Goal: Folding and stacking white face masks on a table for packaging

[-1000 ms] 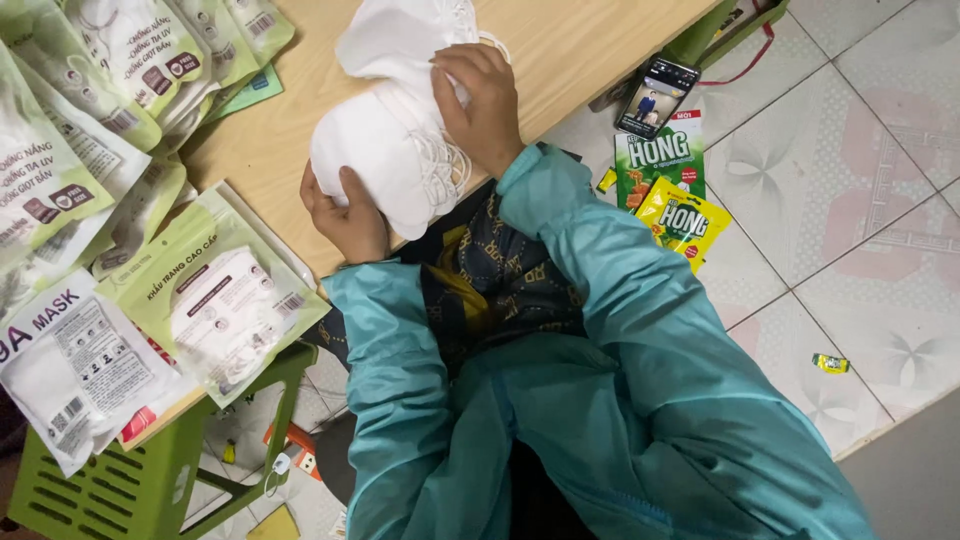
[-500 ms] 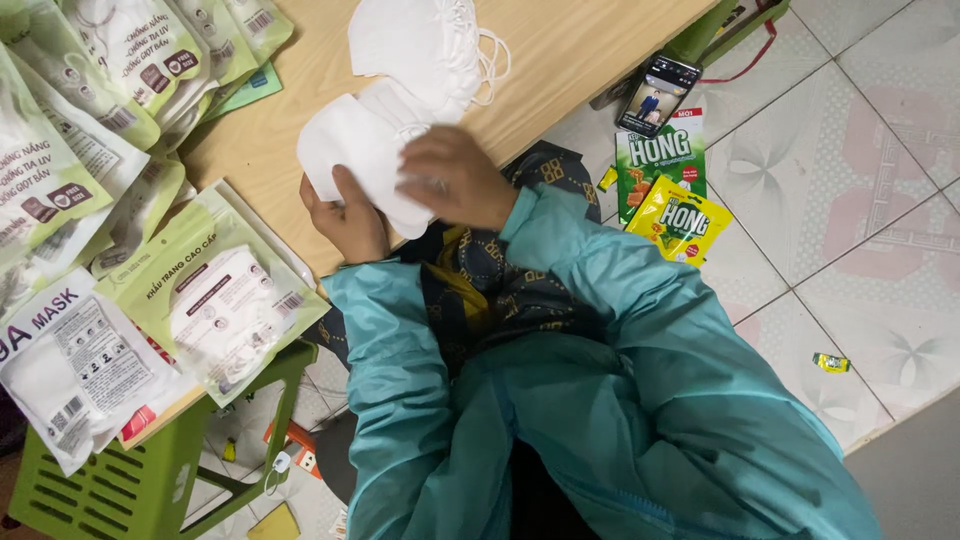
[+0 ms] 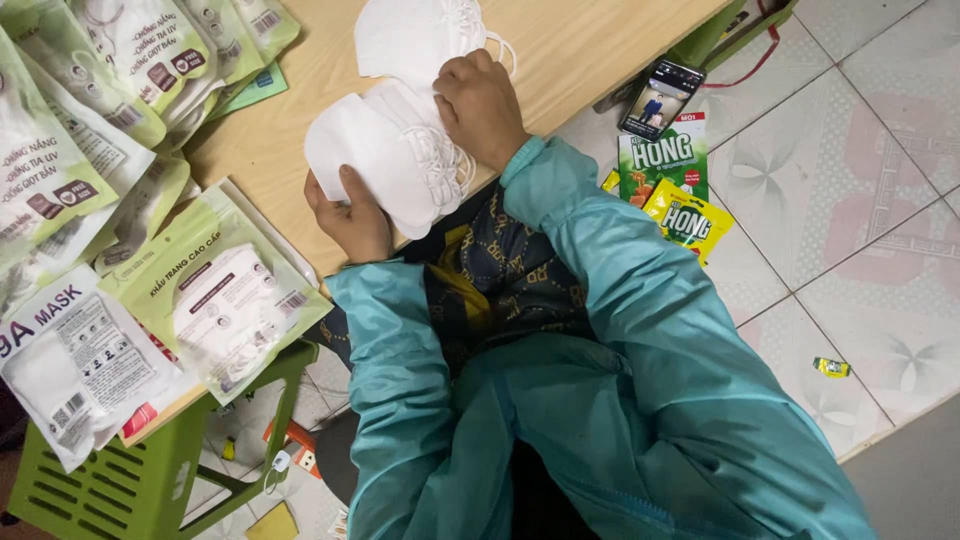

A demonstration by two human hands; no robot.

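At the near edge of the wooden counter [image 3: 290, 150], a stack of white face masks [image 3: 385, 160] is gripped from below by the left hand [image 3: 352, 215], while the right hand [image 3: 482, 105], lowered since a second ago from the stack's top to its ear-loop side, is pressed flat on it with fingers curled, nothing being enclosed. More white masks [image 3: 415, 35] behind are cut off by the frame's top, and the left fingers are hidden under the stack. Green mask packets [image 3: 215, 295] are crowded along the counter's left, bare wood being left only around the stack, with a phone [image 3: 660, 98] and candy packets [image 3: 672, 185] on the tiled floor [image 3: 860, 200].
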